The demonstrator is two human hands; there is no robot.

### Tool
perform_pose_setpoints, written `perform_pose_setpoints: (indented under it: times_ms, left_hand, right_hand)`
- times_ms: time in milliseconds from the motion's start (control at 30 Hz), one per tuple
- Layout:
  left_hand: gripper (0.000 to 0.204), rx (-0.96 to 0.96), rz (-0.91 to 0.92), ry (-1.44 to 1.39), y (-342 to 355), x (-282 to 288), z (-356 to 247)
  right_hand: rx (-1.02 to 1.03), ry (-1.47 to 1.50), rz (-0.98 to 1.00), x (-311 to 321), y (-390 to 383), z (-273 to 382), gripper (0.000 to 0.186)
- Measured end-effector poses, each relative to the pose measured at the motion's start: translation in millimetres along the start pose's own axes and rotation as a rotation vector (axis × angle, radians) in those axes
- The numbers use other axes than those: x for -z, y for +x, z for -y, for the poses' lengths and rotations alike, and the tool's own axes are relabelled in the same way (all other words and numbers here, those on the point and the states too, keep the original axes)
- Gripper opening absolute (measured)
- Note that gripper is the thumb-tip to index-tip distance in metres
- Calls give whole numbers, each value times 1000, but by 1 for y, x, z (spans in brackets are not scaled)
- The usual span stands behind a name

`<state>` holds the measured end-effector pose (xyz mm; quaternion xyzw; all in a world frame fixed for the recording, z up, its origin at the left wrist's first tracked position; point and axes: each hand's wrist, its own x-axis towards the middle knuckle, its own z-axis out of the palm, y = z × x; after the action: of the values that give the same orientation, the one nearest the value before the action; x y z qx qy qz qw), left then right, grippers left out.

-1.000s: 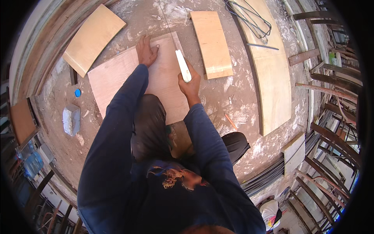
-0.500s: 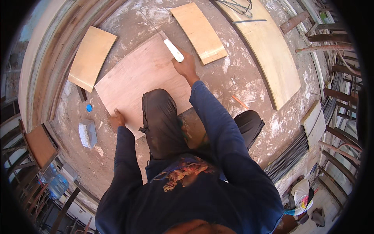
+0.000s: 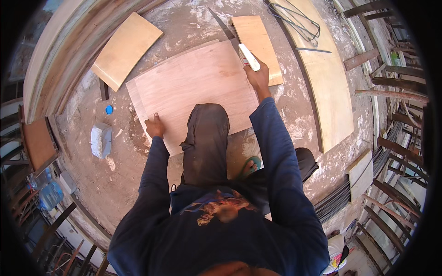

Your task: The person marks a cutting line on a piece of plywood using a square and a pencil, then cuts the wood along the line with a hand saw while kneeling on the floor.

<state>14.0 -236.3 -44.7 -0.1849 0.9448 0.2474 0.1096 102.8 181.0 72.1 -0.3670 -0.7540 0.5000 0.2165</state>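
A pinkish plywood sheet (image 3: 189, 78) lies low in front of me, with the edge of another sheet (image 3: 132, 92) showing under its left and far sides. My left hand (image 3: 155, 126) grips the near left edge, thumb on top. My bent knee rests over the sheet's near side. In my right hand (image 3: 258, 78) is a handsaw (image 3: 249, 57) by its white handle, at the sheet's right edge. Its blade points away to the far left, partly hidden by the sheet's far right corner and the handle.
Yellowish boards (image 3: 128, 50) lie left and right (image 3: 258, 39) of the sheet. A long board (image 3: 322, 83) bearing bent dark rods is farther right. A pale block (image 3: 101, 140) and blue cap (image 3: 109, 109) sit at left. Stacked curved planks (image 3: 69, 60) line the far left.
My right hand has brought the saw rightward, from the sheet's far edge to its right edge. The lower sheet's edge now shows beneath the upper one. My view has shifted.
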Motion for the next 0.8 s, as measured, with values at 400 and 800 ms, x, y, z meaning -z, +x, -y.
perform_pose_setpoints:
  times_ms: [400,800]
  left_hand:
    - [118,-522,332,637,-83,-26,-79]
    - [113,-515,315,874,-70,-43,-91]
  right_hand:
    - [-3,-62,143,12,6,-45,56]
    - [107,20,115,17,-6,-28,68]
